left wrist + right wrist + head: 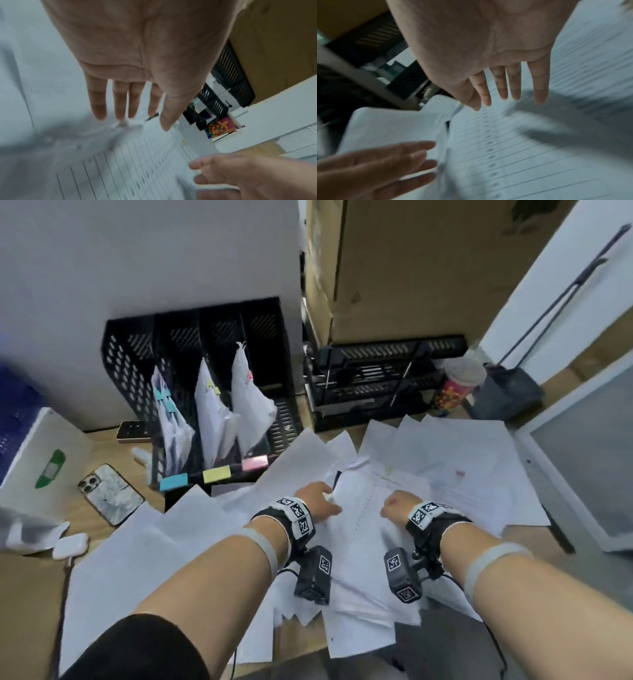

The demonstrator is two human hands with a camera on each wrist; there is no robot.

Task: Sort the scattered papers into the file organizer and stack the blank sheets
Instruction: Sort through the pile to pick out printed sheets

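Observation:
Scattered white papers (462,474) cover the desk in the head view. On top lies a lined sheet (370,529) with a row of printed marks, also in the wrist views (137,169) (505,148). My left hand (317,501) (130,108) hovers over its left edge with straight, spread fingers and holds nothing. My right hand (399,505) (505,88) hovers over its right part, fingers also straight. The black file organizer (126,361) stands behind, with papers in three slots and blue (173,481), yellow (215,474) and pink (255,463) labels.
A phone (109,494), a white earbud case (70,546) and a white box (44,460) lie on the left. Black stacked trays (383,378), a patterned cup (459,385) and a cardboard box (411,268) stand behind on the right. Papers overhang the desk's front edge.

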